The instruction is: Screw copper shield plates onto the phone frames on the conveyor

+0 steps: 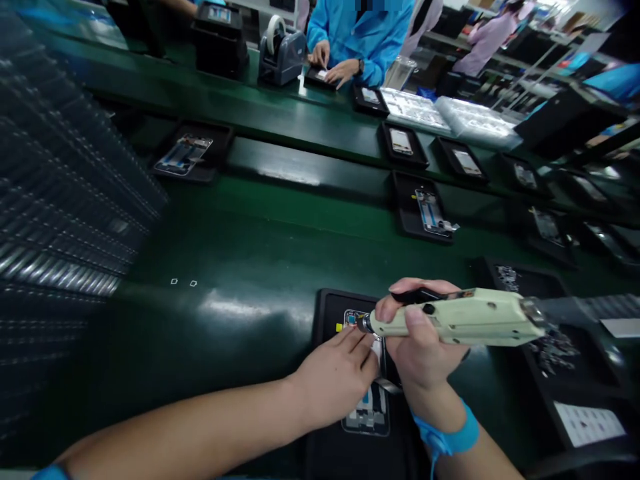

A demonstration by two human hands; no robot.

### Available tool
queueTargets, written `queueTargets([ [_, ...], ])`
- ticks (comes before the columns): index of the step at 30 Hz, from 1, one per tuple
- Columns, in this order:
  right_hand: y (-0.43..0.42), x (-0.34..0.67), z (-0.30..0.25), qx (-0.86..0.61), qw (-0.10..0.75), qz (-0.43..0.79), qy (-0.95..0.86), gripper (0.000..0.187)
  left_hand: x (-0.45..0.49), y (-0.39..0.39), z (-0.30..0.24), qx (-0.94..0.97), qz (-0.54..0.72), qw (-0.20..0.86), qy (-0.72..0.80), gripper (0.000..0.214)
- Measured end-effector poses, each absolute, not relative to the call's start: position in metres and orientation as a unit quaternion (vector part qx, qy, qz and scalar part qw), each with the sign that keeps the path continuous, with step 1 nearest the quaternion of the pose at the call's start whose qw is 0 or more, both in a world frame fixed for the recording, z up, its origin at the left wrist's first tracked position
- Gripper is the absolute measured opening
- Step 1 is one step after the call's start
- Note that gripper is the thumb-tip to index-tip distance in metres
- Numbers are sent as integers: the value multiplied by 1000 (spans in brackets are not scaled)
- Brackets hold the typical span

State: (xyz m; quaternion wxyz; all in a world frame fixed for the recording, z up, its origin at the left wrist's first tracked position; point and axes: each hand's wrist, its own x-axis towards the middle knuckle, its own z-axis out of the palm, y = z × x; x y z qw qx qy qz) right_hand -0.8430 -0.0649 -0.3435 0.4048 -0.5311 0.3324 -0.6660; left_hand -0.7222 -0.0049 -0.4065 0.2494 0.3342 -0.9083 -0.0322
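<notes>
My right hand [417, 343] is wrapped around a pale green electric screwdriver [460, 320], its tip pointing left over the top end of an opened phone frame [367, 373]. The phone lies in a black tray [333, 313] on the green belt in front of me. My left hand [336, 373] rests on the phone, fingers together and pressed down beside the screwdriver tip. A blue strap circles my right wrist [447, 437].
Several black trays with phone frames [423, 213] ride the green conveyor [260, 220]. A tray of small screws [555, 347] sits at my right. Stacked dark trays [55, 200] stand at the left. Across the belt a person in blue [357, 33] works beside a tape dispenser [280, 50].
</notes>
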Motion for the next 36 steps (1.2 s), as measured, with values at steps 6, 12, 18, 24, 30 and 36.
queueTargets([
  [6, -63, -841, -348, -546, 393, -656, 342, 28, -725, -4, -405, 334, -42, 259, -905, 27],
  [12, -65, -840, -348, -552, 389, -662, 324, 30, -725, -4, -404, 335, -49, 263, -903, 25],
  [18, -65, -841, -348, -552, 388, -665, 321, 30, -727, -4, -405, 338, -45, 267, -901, 26],
  [24, -64, -840, -349, -553, 391, -658, 331, 30, -727, -4, -405, 336, -48, 268, -902, 24],
  [30, -63, -839, -351, -562, 389, -654, 324, 28, -727, -4, -406, 335, -63, 270, -900, 22],
  [36, -59, -838, -352, -571, 389, -646, 325, 27, -728, -4, -406, 334, -70, 260, -903, 22],
])
